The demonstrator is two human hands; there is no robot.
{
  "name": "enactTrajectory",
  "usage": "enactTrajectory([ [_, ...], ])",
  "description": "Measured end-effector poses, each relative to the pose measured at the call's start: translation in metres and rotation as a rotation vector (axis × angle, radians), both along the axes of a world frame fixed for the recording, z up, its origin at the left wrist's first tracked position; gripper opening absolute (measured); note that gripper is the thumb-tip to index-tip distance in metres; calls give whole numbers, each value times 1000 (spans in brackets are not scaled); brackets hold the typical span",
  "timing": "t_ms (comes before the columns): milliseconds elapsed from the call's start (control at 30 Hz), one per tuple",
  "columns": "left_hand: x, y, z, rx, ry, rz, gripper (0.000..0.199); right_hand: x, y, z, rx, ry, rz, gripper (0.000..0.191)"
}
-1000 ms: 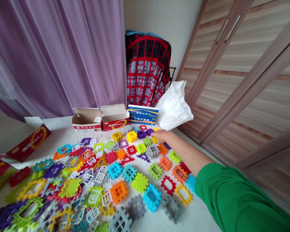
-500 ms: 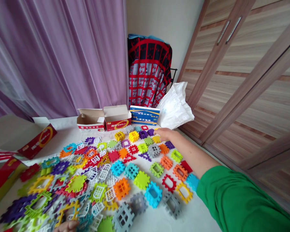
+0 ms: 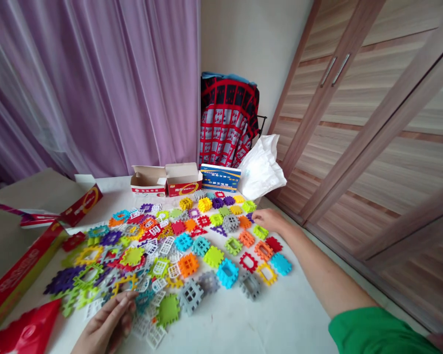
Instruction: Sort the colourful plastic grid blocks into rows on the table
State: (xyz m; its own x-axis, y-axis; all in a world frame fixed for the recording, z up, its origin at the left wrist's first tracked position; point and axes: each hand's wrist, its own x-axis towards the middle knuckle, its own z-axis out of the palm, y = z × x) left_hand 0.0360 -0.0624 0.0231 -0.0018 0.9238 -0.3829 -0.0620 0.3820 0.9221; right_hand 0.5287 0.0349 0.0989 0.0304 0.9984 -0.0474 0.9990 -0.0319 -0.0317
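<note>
Many colourful notched plastic pieces lie on a white surface. At the lower left of the pile, my left hand [image 3: 109,322] has its fingers pressed together near a yellow frame piece [image 3: 124,284]; what is between them is too small to make out. My right hand [image 3: 271,220] reaches to the far right of the rows, fingers closed at the edge of a purple piece [image 3: 250,217]. A lime green piece [image 3: 248,206] lies just beyond it, and another green piece [image 3: 260,232] is nearer. White window lattices [image 3: 167,245] are scattered through the pile.
Two small open boxes [image 3: 149,189], a blue box [image 3: 220,178] and a white bag [image 3: 264,167] line the back. Large open cartons [image 3: 29,265] stand at the left. A red piece [image 3: 31,329] is at the lower left. A wooden wardrobe [image 3: 354,147] is at the right.
My right hand has drawn back from the far row to the purple piece, and a lime green piece now shows there. More of my left hand is in view. The camera view has shifted.
</note>
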Motion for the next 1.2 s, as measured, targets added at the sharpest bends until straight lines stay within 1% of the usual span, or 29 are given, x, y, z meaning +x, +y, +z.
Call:
enactTrajectory([
  [100,6,-2,11,26,-44,22,63,-25,-28,-18,142,276,18,24],
  [167,11,-3,15,75,-53,70,61,-51,-43,-30,248,475,45,25],
  [200,14,-4,16,89,-57,70,61,-67,-49,-34,293,562,50,25],
  [300,19,-5,12,156,-50,99,61,-118,-64,-43,383,723,98,28],
  [367,22,-6,7,214,-23,150,61,-149,-69,-46,400,791,148,27],
  [433,24,-8,2,250,12,193,62,-172,-70,-49,395,837,199,25],
  [500,23,-11,-3,277,59,218,62,-187,-69,-51,387,867,235,25],
  [567,20,-13,-6,312,131,228,61,-194,-65,-53,414,891,231,26],
  [633,14,-11,-7,357,227,221,58,-194,-61,-50,459,902,199,28],
  [700,5,-3,-4,409,346,196,54,-191,-55,-44,494,900,181,29],
  [767,-4,11,3,473,491,154,46,-188,-48,-33,535,897,191,30],
  [867,-16,40,15,580,732,37,27,-185,-38,-16,684,900,231,29],
  [900,-18,49,18,611,803,-20,26,-184,-36,-11,736,899,249,28],
  [1000,-21,73,24,659,986,-174,34,-179,-33,-1,822,892,289,25],
  [1100,-21,86,26,668,1117,-287,32,-171,-35,-1,838,907,271,24],
  [1200,-21,90,25,663,1170,-332,23,-160,-35,-5,840,927,231,25],
])
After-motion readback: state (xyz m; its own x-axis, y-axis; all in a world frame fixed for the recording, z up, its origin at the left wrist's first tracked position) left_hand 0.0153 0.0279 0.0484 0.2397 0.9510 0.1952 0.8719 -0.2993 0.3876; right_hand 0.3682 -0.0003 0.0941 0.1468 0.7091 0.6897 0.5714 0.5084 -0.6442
